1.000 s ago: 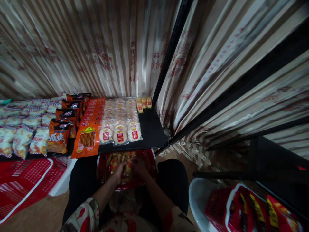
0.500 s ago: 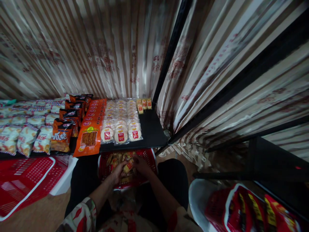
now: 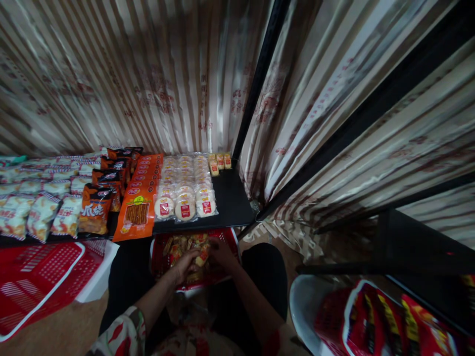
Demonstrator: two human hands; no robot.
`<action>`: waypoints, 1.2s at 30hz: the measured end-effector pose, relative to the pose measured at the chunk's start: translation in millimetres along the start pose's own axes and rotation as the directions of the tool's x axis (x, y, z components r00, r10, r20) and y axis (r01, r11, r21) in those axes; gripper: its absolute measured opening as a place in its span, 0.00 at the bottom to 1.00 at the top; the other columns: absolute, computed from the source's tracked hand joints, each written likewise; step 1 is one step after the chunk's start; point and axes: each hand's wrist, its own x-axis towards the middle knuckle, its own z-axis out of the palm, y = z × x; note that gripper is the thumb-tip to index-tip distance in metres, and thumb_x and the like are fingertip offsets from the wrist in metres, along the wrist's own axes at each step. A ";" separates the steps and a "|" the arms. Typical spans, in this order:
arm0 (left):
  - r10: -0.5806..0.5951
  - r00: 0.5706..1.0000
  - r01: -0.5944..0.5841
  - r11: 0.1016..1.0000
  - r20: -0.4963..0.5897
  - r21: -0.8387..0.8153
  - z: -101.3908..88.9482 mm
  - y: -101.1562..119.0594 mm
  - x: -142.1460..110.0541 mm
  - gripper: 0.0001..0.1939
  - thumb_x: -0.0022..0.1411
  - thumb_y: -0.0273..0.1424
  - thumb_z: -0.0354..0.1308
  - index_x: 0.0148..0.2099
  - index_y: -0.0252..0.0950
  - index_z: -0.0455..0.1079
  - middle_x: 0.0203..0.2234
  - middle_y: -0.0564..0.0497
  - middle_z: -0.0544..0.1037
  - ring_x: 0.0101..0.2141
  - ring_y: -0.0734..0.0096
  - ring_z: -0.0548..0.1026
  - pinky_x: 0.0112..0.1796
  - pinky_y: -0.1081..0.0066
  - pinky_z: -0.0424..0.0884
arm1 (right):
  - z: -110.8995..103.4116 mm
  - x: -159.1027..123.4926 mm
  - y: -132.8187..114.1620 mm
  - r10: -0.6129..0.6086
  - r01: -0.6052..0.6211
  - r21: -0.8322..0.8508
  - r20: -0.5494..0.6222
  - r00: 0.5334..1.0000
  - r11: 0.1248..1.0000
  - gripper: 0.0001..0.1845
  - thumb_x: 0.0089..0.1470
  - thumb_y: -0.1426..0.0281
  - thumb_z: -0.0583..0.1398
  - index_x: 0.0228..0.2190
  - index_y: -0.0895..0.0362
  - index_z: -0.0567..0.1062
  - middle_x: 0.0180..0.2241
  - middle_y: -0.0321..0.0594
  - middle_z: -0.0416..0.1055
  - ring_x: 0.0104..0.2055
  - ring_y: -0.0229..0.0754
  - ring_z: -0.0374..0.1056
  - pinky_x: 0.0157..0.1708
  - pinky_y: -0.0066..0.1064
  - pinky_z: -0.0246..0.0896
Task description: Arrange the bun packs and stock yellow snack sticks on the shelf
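A red basket (image 3: 158, 262) sits between my knees with several small gold-wrapped snack packets (image 3: 178, 245) in it. Over it, my left hand (image 3: 184, 267) is closed around a small wrapped biscuit packet (image 3: 202, 256) with a red label. Just right of that packet is my right hand (image 3: 222, 254), low in the basket; its fingers are dim and partly hidden. On the black shelf (image 3: 233, 202) ahead, a few matching biscuit packets (image 3: 220, 161) stand in the back right corner. Rows of round white crackers (image 3: 185, 202) in clear wrap lie to their left.
Orange snack packs (image 3: 137, 198), black-and-orange bags (image 3: 94, 207) and white snack bags (image 3: 42, 212) fill the shelf's left. A red basket (image 3: 44, 282) stands lower left. At right are a grey tub (image 3: 304, 306) and red bags (image 3: 389, 321). Black posts (image 3: 261, 84) and curtains (image 3: 166, 74) enclose the shelf.
My left hand and its packet have shifted slightly right. My right hand has drawn a little to the right, away from that packet. The view has tilted slightly.
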 end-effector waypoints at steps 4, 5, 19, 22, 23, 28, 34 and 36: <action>0.018 0.999 -0.020 0.998 0.030 0.063 4.6 3.6 -3.0 0.15 0.43 0.34 0.60 0.36 0.35 0.68 0.27 0.54 0.71 0.28 0.77 0.68 0.26 0.79 0.61 | -7.2 -5.5 -11.1 0.025 -0.023 0.078 -0.030 0.999 0.997 0.18 0.39 0.75 0.57 0.37 0.57 0.75 0.36 0.40 0.76 0.41 0.44 0.71 0.43 0.34 0.65; 0.014 0.999 -0.017 0.997 0.041 0.080 6.0 4.6 -3.8 0.15 0.43 0.34 0.61 0.35 0.35 0.68 0.25 0.56 0.70 0.26 0.79 0.67 0.25 0.79 0.60 | -8.6 -6.5 -13.2 0.035 -0.031 0.090 -0.039 0.999 0.995 0.19 0.39 0.75 0.57 0.37 0.57 0.74 0.37 0.41 0.76 0.41 0.44 0.71 0.43 0.34 0.65; 0.336 0.923 -0.381 0.872 0.190 0.307 36.8 29.0 -16.3 0.15 0.47 0.39 0.60 0.35 0.34 0.70 0.22 0.55 0.71 0.25 0.76 0.66 0.27 0.76 0.60 | -37.0 -19.4 -29.9 -0.046 0.133 0.253 -0.322 0.946 0.958 0.17 0.37 0.67 0.62 0.34 0.55 0.70 0.32 0.39 0.73 0.36 0.42 0.72 0.40 0.36 0.68; 0.424 0.878 -0.473 0.838 0.222 0.273 46.9 36.4 -16.1 0.16 0.49 0.37 0.58 0.40 0.34 0.71 0.27 0.52 0.74 0.29 0.72 0.69 0.32 0.74 0.64 | -45.5 -24.2 -44.1 -0.075 0.177 0.281 -0.341 0.937 0.943 0.17 0.39 0.64 0.62 0.34 0.56 0.69 0.34 0.41 0.73 0.37 0.42 0.71 0.41 0.35 0.67; 0.458 0.861 -0.505 0.821 0.221 0.266 50.1 38.8 -15.2 0.17 0.49 0.37 0.58 0.41 0.34 0.71 0.29 0.51 0.75 0.30 0.71 0.69 0.33 0.73 0.65 | -48.5 -26.1 -49.6 -0.090 0.181 0.276 -0.313 0.946 0.944 0.16 0.42 0.63 0.61 0.34 0.56 0.69 0.34 0.42 0.73 0.37 0.42 0.71 0.40 0.35 0.67; 0.595 0.794 -0.592 0.712 0.121 0.378 62.8 50.3 -5.8 0.14 0.48 0.33 0.58 0.39 0.34 0.72 0.28 0.53 0.70 0.28 0.75 0.67 0.33 0.73 0.65 | -59.3 -31.3 -71.5 -0.144 0.209 0.167 -0.335 0.931 0.964 0.14 0.48 0.60 0.58 0.33 0.56 0.70 0.33 0.41 0.73 0.34 0.41 0.71 0.36 0.33 0.68; 0.666 0.738 -0.634 0.633 0.104 0.445 74.2 70.5 4.0 0.16 0.51 0.32 0.54 0.43 0.32 0.71 0.27 0.53 0.65 0.26 0.77 0.64 0.30 0.75 0.64 | -61.1 -26.7 -76.8 -0.214 0.254 0.043 -0.415 0.884 0.966 0.16 0.50 0.62 0.56 0.39 0.57 0.70 0.37 0.43 0.72 0.37 0.40 0.69 0.37 0.32 0.67; 0.671 0.736 -0.629 0.629 0.089 0.457 78.5 78.6 5.9 0.16 0.51 0.31 0.53 0.43 0.32 0.70 0.28 0.52 0.67 0.27 0.77 0.65 0.31 0.75 0.65 | -60.7 -24.1 -77.3 -0.219 0.247 0.013 -0.417 0.882 0.969 0.17 0.50 0.63 0.56 0.41 0.57 0.70 0.38 0.43 0.71 0.36 0.40 0.69 0.37 0.32 0.67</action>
